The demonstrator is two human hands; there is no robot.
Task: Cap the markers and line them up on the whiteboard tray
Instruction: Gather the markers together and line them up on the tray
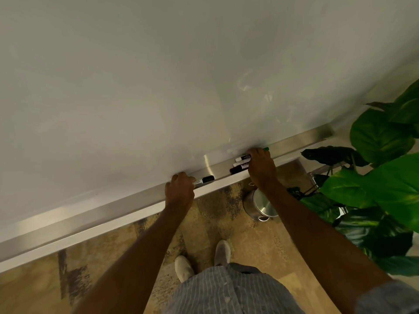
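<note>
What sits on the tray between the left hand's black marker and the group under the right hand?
Nothing visible. The black marker in the left hand and the markers by the right hand are separated only by bare tray.

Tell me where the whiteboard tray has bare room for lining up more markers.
The tray is bare left of the left hand, and again right of the green marker out to its end. It is crowded under the right hand, where several markers bunch together.
</note>
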